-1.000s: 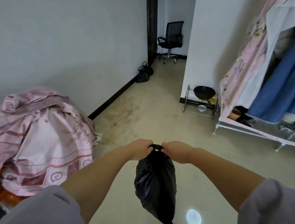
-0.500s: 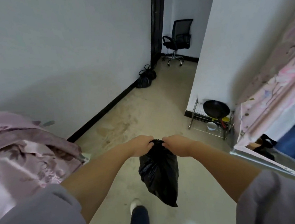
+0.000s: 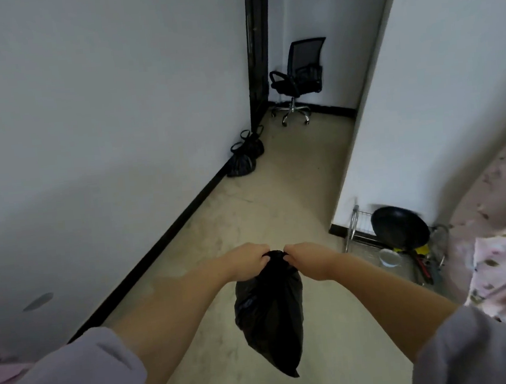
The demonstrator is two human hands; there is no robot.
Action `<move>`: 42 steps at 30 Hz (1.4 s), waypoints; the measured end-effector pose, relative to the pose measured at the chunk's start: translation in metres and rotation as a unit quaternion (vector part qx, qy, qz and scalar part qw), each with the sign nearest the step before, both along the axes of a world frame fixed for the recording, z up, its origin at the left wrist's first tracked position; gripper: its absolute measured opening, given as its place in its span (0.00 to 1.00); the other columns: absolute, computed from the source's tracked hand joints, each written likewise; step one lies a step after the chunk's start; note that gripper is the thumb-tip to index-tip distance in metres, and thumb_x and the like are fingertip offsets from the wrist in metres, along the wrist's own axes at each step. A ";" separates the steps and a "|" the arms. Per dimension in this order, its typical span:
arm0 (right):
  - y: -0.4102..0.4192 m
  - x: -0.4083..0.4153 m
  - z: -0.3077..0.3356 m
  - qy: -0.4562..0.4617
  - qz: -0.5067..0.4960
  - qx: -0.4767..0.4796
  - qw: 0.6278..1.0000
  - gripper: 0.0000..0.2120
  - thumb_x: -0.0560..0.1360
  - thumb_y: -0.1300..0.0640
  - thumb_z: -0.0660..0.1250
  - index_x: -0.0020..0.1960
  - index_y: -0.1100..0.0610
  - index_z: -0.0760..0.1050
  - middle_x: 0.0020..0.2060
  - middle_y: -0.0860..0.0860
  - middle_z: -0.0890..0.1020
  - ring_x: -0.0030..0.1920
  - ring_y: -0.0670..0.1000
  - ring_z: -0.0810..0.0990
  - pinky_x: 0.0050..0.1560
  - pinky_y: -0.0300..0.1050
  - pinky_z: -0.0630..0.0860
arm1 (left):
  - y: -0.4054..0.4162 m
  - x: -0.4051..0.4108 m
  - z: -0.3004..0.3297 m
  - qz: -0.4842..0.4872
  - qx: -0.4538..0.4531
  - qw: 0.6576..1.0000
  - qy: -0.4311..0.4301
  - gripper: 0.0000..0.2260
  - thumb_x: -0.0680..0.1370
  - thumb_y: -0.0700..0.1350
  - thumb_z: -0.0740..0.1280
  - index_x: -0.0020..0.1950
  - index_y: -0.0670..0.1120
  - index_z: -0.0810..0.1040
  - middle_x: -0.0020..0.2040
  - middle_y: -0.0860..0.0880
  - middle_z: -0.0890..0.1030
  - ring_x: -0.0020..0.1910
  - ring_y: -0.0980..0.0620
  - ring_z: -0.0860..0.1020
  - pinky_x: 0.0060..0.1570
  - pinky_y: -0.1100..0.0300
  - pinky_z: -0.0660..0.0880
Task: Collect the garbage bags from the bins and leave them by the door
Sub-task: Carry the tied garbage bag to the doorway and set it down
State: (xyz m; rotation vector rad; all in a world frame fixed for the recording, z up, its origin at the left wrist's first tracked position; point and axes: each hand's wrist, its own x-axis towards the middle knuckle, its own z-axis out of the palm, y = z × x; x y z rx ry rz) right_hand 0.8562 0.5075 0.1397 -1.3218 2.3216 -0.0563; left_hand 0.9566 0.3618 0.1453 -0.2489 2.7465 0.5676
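Observation:
A black garbage bag (image 3: 270, 316) hangs in front of me above the floor, gathered at its neck. My left hand (image 3: 245, 261) grips the neck from the left and my right hand (image 3: 308, 259) grips it from the right, knuckles almost touching. Further down the corridor two tied black garbage bags (image 3: 244, 156) lie on the floor against the left wall, beside the dark door frame (image 3: 257, 50).
A black office chair (image 3: 298, 77) stands past the door frame. A wire rack with a black pan (image 3: 400, 231) sits by the right wall's corner. Pink floral fabric (image 3: 501, 249) hangs at the right. A white wall with a black skirting runs along the left.
I have walked forward along the corridor: the pink bedding on the left has slid out of view and the door frame, floor bags and chair are nearer. Both hands keep their hold on the bag.

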 end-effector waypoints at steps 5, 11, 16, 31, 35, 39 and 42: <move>-0.075 -0.103 -0.011 -0.005 0.022 0.001 1.000 0.10 0.83 0.54 0.50 0.47 0.58 0.63 0.38 0.52 0.69 0.42 0.54 0.69 0.43 0.46 0.63 | -0.076 -0.102 -0.018 0.012 0.004 1.000 0.002 0.10 0.83 0.45 0.53 0.47 0.42 0.68 0.49 0.39 0.77 0.42 0.47 0.69 0.41 0.57 0.63; -0.160 -0.243 -0.016 -0.011 0.042 0.017 0.999 0.10 0.83 0.54 0.50 0.48 0.58 0.65 0.46 0.61 0.76 0.44 0.57 0.72 0.43 0.47 0.64 | -0.152 -0.234 -0.022 0.046 0.005 0.999 0.006 0.09 0.83 0.44 0.53 0.46 0.42 0.66 0.46 0.41 0.75 0.42 0.48 0.69 0.42 0.58 0.63; -0.222 -0.342 -0.014 -0.021 0.054 0.038 0.998 0.10 0.83 0.54 0.50 0.48 0.58 0.65 0.49 0.63 0.76 0.45 0.57 0.73 0.44 0.46 0.64 | -0.208 -0.326 -0.029 0.075 0.040 0.996 0.007 0.13 0.83 0.44 0.53 0.56 0.37 0.72 0.54 0.39 0.78 0.51 0.41 0.76 0.46 0.57 0.66; -0.462 -0.596 -0.029 -0.060 0.019 0.012 0.998 0.11 0.83 0.54 0.50 0.48 0.59 0.66 0.53 0.65 0.77 0.52 0.61 0.76 0.43 0.43 0.63 | -0.458 -0.586 -0.046 0.080 0.066 0.995 0.002 0.11 0.83 0.44 0.53 0.47 0.39 0.70 0.52 0.36 0.78 0.48 0.40 0.76 0.49 0.53 0.71; -0.512 -0.644 -0.031 -0.078 0.003 -0.010 0.997 0.10 0.83 0.54 0.50 0.47 0.58 0.65 0.54 0.65 0.78 0.52 0.61 0.77 0.42 0.42 0.62 | -0.512 -0.639 -0.049 0.069 0.070 0.995 -0.002 0.14 0.83 0.42 0.54 0.57 0.35 0.73 0.55 0.37 0.77 0.50 0.42 0.75 0.49 0.56 0.68; -0.568 -0.695 -0.044 -0.093 0.002 -0.026 0.995 0.11 0.83 0.55 0.52 0.44 0.57 0.67 0.52 0.66 0.78 0.50 0.61 0.78 0.41 0.43 0.63 | -0.565 -0.687 -0.067 0.108 0.073 0.991 0.015 0.13 0.83 0.43 0.54 0.54 0.36 0.73 0.48 0.38 0.77 0.43 0.45 0.73 0.42 0.57 0.66; -0.614 -0.737 -0.058 -0.101 0.014 -0.034 0.994 0.12 0.83 0.56 0.52 0.45 0.61 0.68 0.51 0.65 0.79 0.47 0.58 0.77 0.41 0.46 0.66 | -0.602 -0.724 -0.084 0.138 0.068 0.988 0.026 0.12 0.83 0.42 0.53 0.54 0.36 0.73 0.40 0.45 0.73 0.42 0.47 0.71 0.39 0.59 0.63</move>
